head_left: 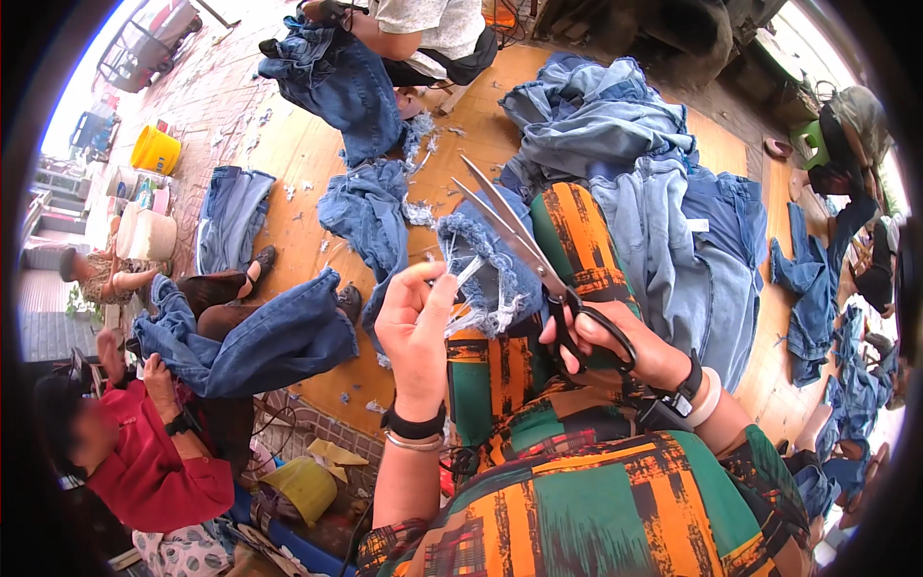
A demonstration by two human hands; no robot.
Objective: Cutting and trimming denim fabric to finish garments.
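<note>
My left hand [415,332] is closed in a pinch on white loose threads [467,271] at the frayed edge of a blue denim leg [510,279], which lies across my lap. In my right hand [630,341] is a pair of scissors [514,226], with fingers through the black handles. The scissors' blades are spread apart and point up and left, over the denim. The rest of that denim piece is partly hidden behind the blades and my hands.
A heap of light blue jeans [663,221] lies right of my knees. Denim with frayed ends [370,212] and thread scraps cover parts of the brown board [298,231]. A person in red [159,452] handles jeans at left. A yellow bucket [156,151] stands far left.
</note>
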